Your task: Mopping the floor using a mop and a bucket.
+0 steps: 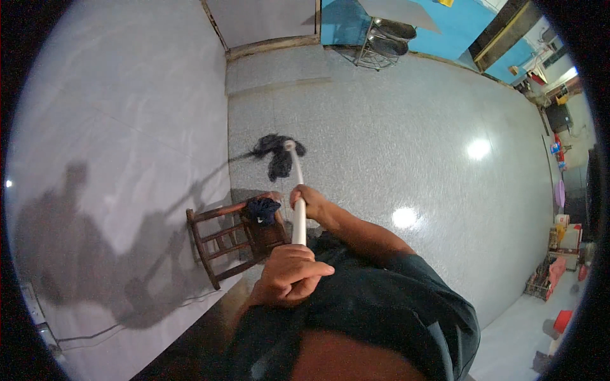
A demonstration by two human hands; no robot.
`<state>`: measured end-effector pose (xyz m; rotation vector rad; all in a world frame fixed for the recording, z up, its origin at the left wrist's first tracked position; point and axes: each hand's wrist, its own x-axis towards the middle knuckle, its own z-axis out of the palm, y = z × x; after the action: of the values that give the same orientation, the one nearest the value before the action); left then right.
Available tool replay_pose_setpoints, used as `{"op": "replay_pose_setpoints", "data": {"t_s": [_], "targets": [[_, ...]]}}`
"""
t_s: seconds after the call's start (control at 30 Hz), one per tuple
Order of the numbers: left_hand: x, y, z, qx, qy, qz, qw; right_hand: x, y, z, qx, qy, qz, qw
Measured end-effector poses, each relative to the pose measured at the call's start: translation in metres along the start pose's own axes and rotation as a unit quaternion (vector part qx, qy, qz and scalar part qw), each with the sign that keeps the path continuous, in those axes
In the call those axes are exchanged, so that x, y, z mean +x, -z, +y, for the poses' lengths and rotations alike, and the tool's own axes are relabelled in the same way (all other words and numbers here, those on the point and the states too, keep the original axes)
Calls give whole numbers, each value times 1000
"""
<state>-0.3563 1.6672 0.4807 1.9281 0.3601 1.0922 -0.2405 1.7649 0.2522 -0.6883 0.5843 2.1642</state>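
A mop with a white handle reaches away from my body to the floor. Its dark stringy head lies spread on the grey tiles near the left wall. My left hand is closed over the near end of the handle, close to my torso. Farther along, my right hand wraps round the shaft, its forearm coming in from the right. Just left of the handle stands a brown wooden chair, with a dark bunched cloth on it.
The pale wall runs along the left, with a cable low on it. At the far side stands a metal rack with bowls. A red container and a basket sit at the right edge.
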Motion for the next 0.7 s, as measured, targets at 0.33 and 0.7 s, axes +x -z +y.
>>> {"op": "replay_pose_setpoints", "data": {"t_s": [0.33, 0.7], "targets": [[41, -35, -50, -88, 110, 6, 990, -67, 56, -109, 5, 222, 106, 969], [18, -15, -28, 108, 192, 126, 967, 4, 101, -112, -543, 198, -35, 816]]}}
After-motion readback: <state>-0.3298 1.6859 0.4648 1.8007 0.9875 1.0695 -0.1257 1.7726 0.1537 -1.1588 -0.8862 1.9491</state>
